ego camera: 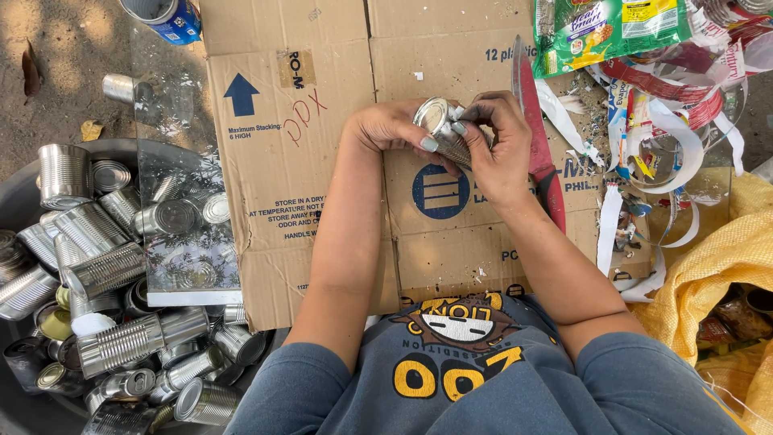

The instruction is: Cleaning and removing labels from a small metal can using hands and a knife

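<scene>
Silver tin can point(439, 129) pinched between left hand point(386, 127) and right hand point(499, 145) fingers point(429, 143) (above flattened cardboard point(322, 161)).

I am seeing a grey-blue short-sleeved shirt point(483, 379) wearing a yellow and brown cartoon print, at the bottom centre.

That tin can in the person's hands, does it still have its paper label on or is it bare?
Bare. The tin can, held between the left hand and right hand, shows only ribbed silver metal, no paper.
</scene>
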